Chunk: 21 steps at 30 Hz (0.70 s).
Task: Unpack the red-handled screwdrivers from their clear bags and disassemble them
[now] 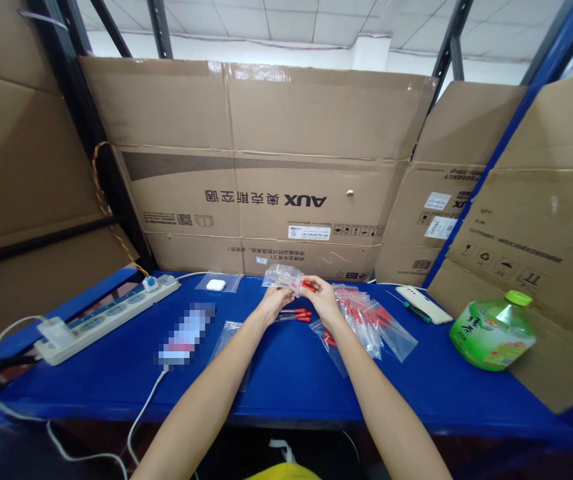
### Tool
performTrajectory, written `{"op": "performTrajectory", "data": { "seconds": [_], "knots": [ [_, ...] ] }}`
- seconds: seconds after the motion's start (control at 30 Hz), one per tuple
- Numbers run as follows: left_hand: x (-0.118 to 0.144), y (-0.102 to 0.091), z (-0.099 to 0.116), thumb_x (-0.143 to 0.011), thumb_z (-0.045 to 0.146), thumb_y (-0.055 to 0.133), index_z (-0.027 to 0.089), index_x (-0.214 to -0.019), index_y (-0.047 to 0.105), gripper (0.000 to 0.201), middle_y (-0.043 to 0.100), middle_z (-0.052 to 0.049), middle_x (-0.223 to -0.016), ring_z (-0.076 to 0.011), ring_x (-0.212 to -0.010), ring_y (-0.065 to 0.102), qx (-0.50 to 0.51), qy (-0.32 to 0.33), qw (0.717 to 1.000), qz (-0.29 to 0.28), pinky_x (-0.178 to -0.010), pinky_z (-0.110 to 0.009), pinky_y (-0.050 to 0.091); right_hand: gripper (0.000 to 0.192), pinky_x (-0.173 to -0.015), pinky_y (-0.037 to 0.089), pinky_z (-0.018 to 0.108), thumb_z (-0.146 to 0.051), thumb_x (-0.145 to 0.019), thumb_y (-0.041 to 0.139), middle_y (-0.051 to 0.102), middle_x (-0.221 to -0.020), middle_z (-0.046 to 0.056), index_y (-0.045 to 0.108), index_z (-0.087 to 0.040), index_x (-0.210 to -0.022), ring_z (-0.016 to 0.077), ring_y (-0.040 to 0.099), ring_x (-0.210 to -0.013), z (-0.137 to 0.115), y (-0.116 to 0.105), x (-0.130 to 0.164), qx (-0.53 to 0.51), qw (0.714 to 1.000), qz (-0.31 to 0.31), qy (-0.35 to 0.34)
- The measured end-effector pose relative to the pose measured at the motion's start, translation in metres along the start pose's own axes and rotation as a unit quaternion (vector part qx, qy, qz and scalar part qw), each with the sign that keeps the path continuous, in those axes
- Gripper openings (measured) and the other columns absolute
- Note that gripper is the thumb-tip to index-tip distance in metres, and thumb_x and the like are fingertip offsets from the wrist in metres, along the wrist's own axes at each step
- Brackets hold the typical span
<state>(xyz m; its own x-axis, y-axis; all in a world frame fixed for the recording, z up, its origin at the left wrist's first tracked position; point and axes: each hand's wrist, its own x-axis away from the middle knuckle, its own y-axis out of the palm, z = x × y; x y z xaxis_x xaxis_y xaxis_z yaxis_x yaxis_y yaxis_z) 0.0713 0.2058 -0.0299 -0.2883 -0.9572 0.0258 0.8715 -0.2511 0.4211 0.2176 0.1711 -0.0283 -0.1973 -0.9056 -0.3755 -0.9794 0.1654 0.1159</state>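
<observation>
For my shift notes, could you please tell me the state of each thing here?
Clear bag: held up
Red handles: lying loose
Filled bags: overlapping
Bottle: capped
Power strip: plugged at both ends
Phone: blurred, cable attached
White case: lying on a flat bag
Screwdriver: lying down

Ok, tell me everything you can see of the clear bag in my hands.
The clear bag looks like thin, shiny, crumpled plastic. The left hand and right hand hold it over the blue table. A red piece shows by the right hand; whether it is inside is unclear.
</observation>
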Motion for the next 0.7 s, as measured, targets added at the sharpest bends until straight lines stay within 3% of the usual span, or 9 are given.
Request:
{"op": "performTrajectory", "data": {
  "seconds": [0.2, 0.3, 0.5, 0.6, 0.7],
  "knots": [
    [-0.001, 0.0, 0.001, -0.06, 0.007, 0.077, 0.013, -0.085, 0.067, 0.027, 0.068, -0.003, -0.073, -0.0087, -0.061, 0.06, 0.0, 0.022, 1.0, 0.005, -0.065, -0.021, 0.049, 0.034, -0.089, 0.054, 0.036, -0.034, -0.065, 0.08, 0.076, -0.097, 0.006, 0.071, -0.019, -0.095, 0.0217, 0.069, -0.093, 0.0, 0.0, 0.0, 0.015, 1.0, -0.004, -0.01],
    [-0.005, -0.002, 0.001, -0.059, 0.008, 0.078, 0.013, -0.086, 0.067, 0.029, 0.068, -0.002, -0.072, -0.0083, -0.059, 0.059, 0.011, 0.024, 0.999, 0.033, -0.062, -0.021, 0.048, 0.035, -0.09, 0.054, 0.037, -0.036, -0.066, 0.081, 0.076, -0.098, 0.007, 0.072, -0.019, -0.095, 0.0223, 0.069, -0.094, -0.001, -0.001, 0.0, 0.017, 1.0, -0.004, -0.013],
    [-0.017, -0.025, 0.012, -0.066, 0.011, 0.074, 0.017, -0.08, 0.056, 0.024, 0.059, 0.004, -0.061, -0.007, -0.054, 0.056, 0.05, 0.06, 0.984, 0.159, -0.058, -0.018, 0.046, 0.036, -0.089, 0.054, 0.038, -0.036, -0.066, 0.081, 0.076, -0.099, 0.008, 0.074, -0.019, -0.096, 0.023, 0.069, -0.094, 0.002, -0.018, -0.006, 0.058, 0.998, 0.006, -0.002],
    [-0.023, -0.04, 0.022, -0.071, 0.011, 0.07, 0.019, -0.084, 0.05, 0.025, 0.054, 0.008, -0.06, -0.0044, -0.05, 0.052, 0.071, 0.084, 0.963, 0.245, -0.055, -0.016, 0.042, 0.034, -0.086, 0.055, 0.038, -0.031, -0.063, 0.079, 0.076, -0.094, 0.007, 0.074, -0.018, -0.094, 0.0225, 0.069, -0.09, 0.009, -0.027, -0.008, 0.092, 0.995, -0.021, 0.018],
    [-0.024, -0.046, 0.028, -0.074, 0.01, 0.065, 0.02, -0.088, 0.048, 0.025, 0.053, 0.009, -0.061, -0.0039, -0.049, 0.052, 0.087, 0.092, 0.95, 0.286, -0.054, -0.015, 0.041, 0.029, -0.085, 0.055, 0.038, -0.025, -0.064, 0.075, 0.076, -0.091, 0.005, 0.074, -0.018, -0.092, 0.0211, 0.07, -0.085, 0.018, -0.029, -0.007, 0.154, 0.986, -0.062, 0.023]
  ]
}}
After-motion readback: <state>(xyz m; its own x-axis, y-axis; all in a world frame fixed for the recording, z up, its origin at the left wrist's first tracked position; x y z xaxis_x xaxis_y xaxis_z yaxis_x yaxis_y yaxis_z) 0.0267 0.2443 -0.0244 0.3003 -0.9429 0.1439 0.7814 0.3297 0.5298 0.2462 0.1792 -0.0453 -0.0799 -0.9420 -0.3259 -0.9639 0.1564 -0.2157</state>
